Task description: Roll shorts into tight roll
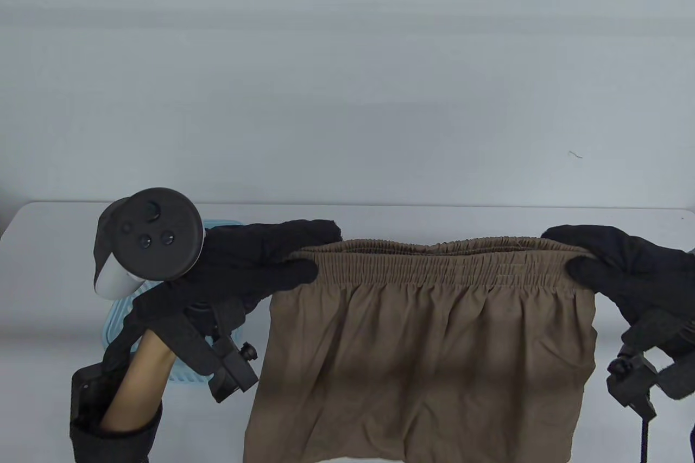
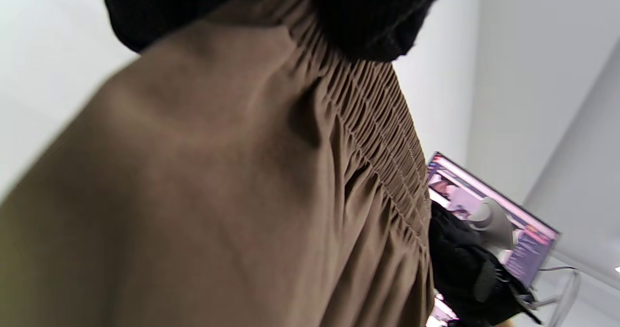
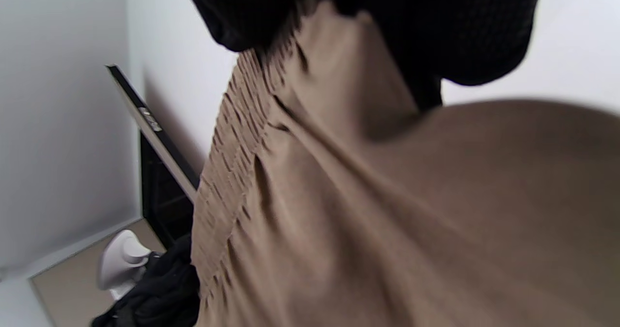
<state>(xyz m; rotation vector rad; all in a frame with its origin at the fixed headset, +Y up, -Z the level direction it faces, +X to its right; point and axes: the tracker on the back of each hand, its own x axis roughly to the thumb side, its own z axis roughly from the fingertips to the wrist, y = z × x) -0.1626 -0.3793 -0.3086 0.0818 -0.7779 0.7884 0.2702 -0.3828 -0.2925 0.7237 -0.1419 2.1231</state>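
A: Two hands, one pair of shorts. Stretched between them by the waistband, long axis running hand to hand.

B: Grips?

A: Left hand pinching the left end of the waistband, thumb in front, fingers behind. Right hand doing the same at the right end. Both clenched on cloth, confirmed close up in the wrist views: left fingers bunched over the elastic, right fingers likewise.

B: And the rest of the cloth?

A: Hanging below the hands, legs down, running out past the bottom edge of the table view. Held up off the counter, as far as can be judged; hems out of sight, so no telling whether touching anything.

B: Either hand nearer?

A: Neither. Equal hold, one at each end, waistband taut and level between.

B: So for rolling?

A: Not begun, by the look of it. No fold, no roll yet. Probably laid flat first, then rolled across that hand-to-hand axis, waistband toward hems, both hands turning together. Uneven pull likely to skew the roll.

B: Anything else about?

A: Pale blue ridged tray behind the left hand, mostly hidden.
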